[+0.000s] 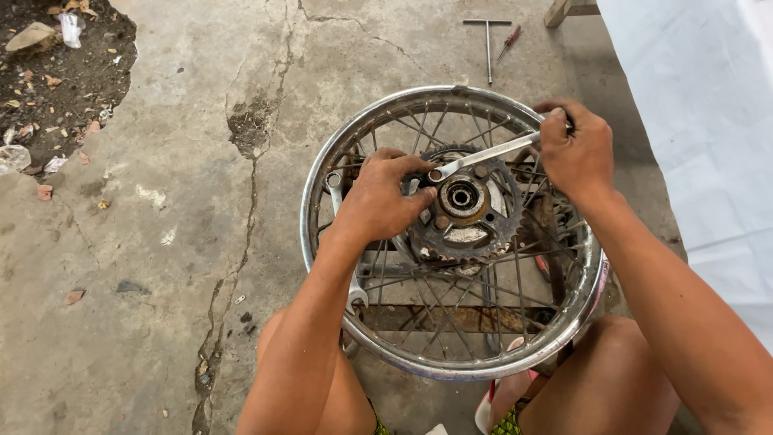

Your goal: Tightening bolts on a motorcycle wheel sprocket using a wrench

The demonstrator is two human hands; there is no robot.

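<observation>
A spoked chrome wheel rim (322,169) lies flat on the concrete in front of my knees. A rusty toothed sprocket (475,234) sits on its hub (461,196). My right hand (575,149) grips the far end of a silver wrench (483,157) whose ring end sits on a sprocket nut left of the hub. My left hand (382,197) rests on the sprocket's left side, fingers by the wrench's ring end. A second wrench (357,292) lies across the spokes under my left forearm.
A T-handle tool (487,44) and a red-handled screwdriver (510,40) lie on the floor beyond the wheel. A white sheet (700,121) covers the right side. A dirt patch with litter (56,72) is at the top left. Cracks run through the concrete floor (161,266).
</observation>
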